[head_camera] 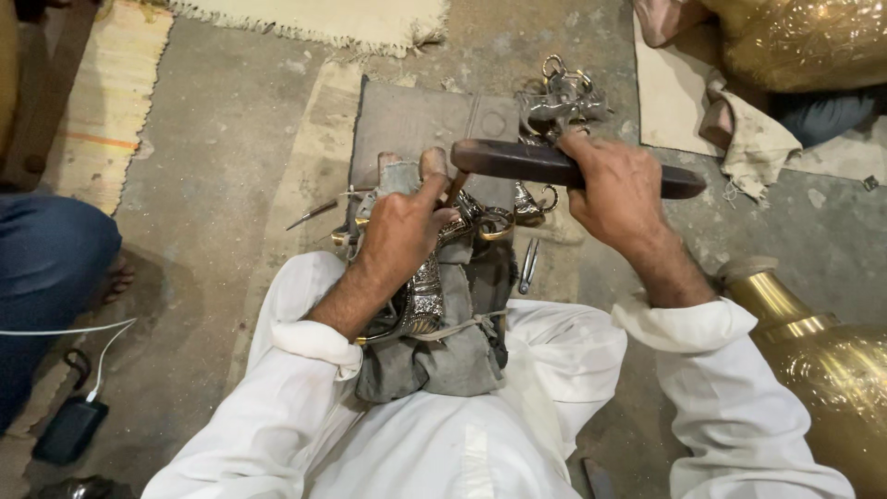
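Between the knees, the left hand (399, 231) was clenched on a thin chisel (454, 188), pressing it down against an ornate metal piece (423, 298) that lay on a grey cloth (434, 360) across the lap. Just right of it, the right hand (617, 189) gripped a dark wooden mallet (554, 164) held level, its left end directly over the chisel's top. Little open room lay between the two hands; the mallet's right end stuck out past the fist over bare floor. Beyond the hands, a flat grey pad (416, 118) lay on the floor, with more small metal pieces (559, 97) at its far right corner. A thin metal tool (528, 265) lay just beside the cloth's right edge, and another pointed tool (314, 212) lay to the left. A brass vessel (818, 356) crowded the near right, and another (804, 42) stood at the far right. Underneath was rough concrete floor (231, 139), with a fringed mat (323, 23) at the far edge and another person's blue-clad leg (46, 268) at left.
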